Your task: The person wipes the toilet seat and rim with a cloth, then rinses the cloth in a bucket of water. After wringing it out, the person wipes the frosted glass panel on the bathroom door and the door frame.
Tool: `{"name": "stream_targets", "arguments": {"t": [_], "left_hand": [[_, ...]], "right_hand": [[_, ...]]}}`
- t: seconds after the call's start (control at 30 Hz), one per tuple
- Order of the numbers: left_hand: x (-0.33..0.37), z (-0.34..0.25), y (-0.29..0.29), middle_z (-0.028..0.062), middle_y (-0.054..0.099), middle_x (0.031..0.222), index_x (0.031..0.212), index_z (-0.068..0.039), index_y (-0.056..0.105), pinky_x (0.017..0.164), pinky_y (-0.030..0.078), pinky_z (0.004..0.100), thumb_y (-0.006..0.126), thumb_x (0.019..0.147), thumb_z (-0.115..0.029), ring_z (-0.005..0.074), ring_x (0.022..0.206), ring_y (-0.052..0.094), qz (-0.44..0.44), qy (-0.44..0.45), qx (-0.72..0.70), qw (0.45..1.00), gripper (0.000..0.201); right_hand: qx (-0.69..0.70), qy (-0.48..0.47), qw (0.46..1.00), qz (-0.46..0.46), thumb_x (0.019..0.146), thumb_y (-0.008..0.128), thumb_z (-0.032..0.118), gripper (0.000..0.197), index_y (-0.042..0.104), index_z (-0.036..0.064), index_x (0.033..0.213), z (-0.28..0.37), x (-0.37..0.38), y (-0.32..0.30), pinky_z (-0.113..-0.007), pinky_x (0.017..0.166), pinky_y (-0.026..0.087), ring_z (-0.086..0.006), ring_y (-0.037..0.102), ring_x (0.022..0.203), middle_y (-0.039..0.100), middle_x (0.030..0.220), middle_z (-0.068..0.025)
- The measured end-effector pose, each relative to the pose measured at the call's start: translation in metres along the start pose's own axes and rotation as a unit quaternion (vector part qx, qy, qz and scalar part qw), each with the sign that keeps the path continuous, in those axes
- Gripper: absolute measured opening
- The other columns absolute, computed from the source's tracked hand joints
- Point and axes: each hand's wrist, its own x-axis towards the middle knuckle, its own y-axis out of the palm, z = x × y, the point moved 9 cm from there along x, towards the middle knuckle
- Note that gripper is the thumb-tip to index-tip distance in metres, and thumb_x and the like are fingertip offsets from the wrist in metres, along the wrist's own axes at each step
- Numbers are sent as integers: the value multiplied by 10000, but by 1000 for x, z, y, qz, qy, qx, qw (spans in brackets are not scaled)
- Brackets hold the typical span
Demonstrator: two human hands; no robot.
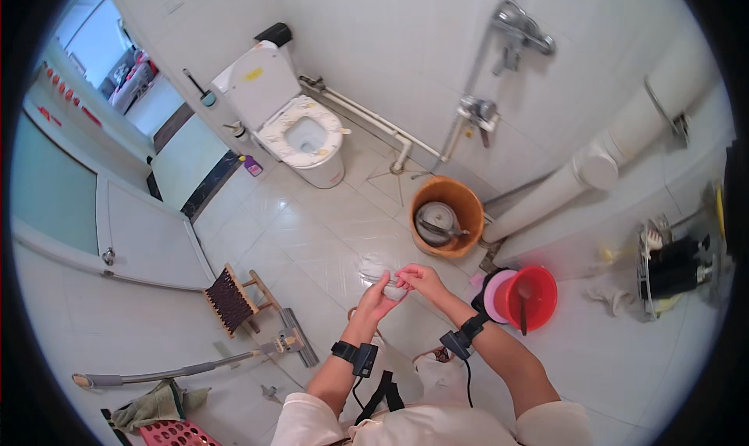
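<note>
Two bare hands meet over a small pale thing in a tiled bathroom.

A pale tiled floor (312, 228) spreads across the middle of the frame. At the left edge stands a white door (152, 235) with a frosted panel; at upper right a thick white pipe (601, 169) slants down the wall. A white toilet (278, 132), lid raised and seat padded, sits above and left of centre. Across the lower left stretches a long-handled mop (191, 370), beside a wooden stool (231, 299) with a dark woven seat. Right of centre, an orange-brown tub (464, 200) has a metal kettle (437, 221) inside; below and right of it, a red basin (544, 290) holds a ladle (523, 313).

Just below centre are the person's hands. The left hand (378, 299) curls around the small pale thing (396, 292), thumb and fingers closed on it. The right hand (421, 281) brings its fingertips close together at the thing's upper side; whether they grip it I cannot tell.

The handling seems to be under way: the thing is in hand, but nothing looks finished, and how much remains cannot be judged. Mop, tub and basin are untouched.
</note>
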Motion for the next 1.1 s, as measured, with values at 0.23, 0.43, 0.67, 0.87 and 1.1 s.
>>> {"name": "stream_targets", "arguments": {"t": [0.23,0.43,0.67,0.87,1.1], "left_hand": [[-42,-125,0,104,575,1130,1150,-86,500,900,498,456,552,952,-324,258,1020,585,-30,99,67,992,315],[-122,-253,-44,103,589,1109,1051,-83,550,897,501,493,577,926,-173,250,1016,583,-116,181,80,973,156],[-182,-367,-80,119,573,1139,1083,-43,525,934,470,525,575,899,-63,298,1081,547,-155,323,50,932,192],[-198,-441,-118,110,561,1169,1210,-52,482,900,477,499,609,889,-95,293,1074,549,-233,359,33,903,349],[-293,-580,-206,55,526,1175,1239,-103,477,877,453,465,642,870,-167,236,1040,520,-380,475,28,793,409]], "right_hand": [[-471,-324,818,-62,717,743,225,492,567,65,1148,147,26,106,-399,790,481,-318,574,949,583,1029,-113],[-483,-354,801,3,721,733,196,366,566,52,1014,217,102,209,-416,716,476,-342,591,858,593,941,-137],[-397,-380,834,35,755,663,142,280,588,50,1009,282,159,258,-411,751,472,-349,588,886,603,966,-146],[-398,-341,850,58,796,612,150,200,624,59,974,304,233,267,-402,710,482,-337,603,797,615,852,-145],[-496,-341,791,110,769,643,161,215,638,58,958,317,362,282,-397,668,486,-323,608,746,624,849,-134]]}}
